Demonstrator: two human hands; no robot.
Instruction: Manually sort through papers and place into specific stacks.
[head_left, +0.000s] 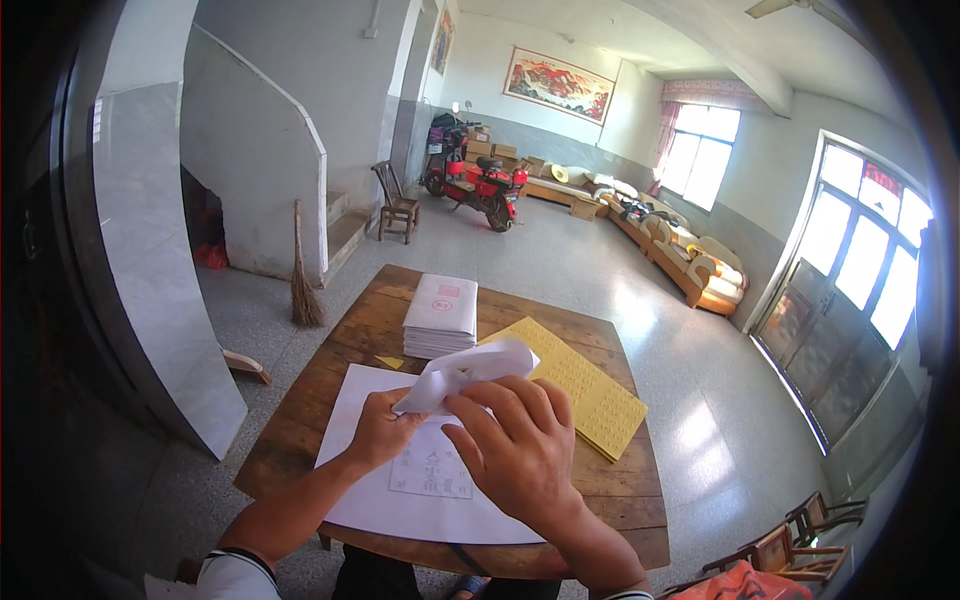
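A folded white paper packet (469, 371) is raised above the table, its upper edge curled over. My left hand (386, 427) pinches the packet's lower left corner between thumb and fingers. Close against its near side is my right hand (517, 442), fingers bent and thumb apart from the paper; whether these fingertips grip it is hidden. Beneath both hands lies a large white sheet (360, 480) with printed characters and a ruled frame. Beyond the packet stands a neat stack of white paper packets (441, 315) with red stamps. Yellow perforated paper sheets (592, 390) lie to the right.
Everything rests on a wooden table (630, 480). A small yellow scrap (390, 362) lies near the stack. Around the table are a straw broom (300, 277), a wooden chair (397, 206), a red electric scooter (480, 180), a long sofa (675, 262) and small wooden chairs (780, 551).
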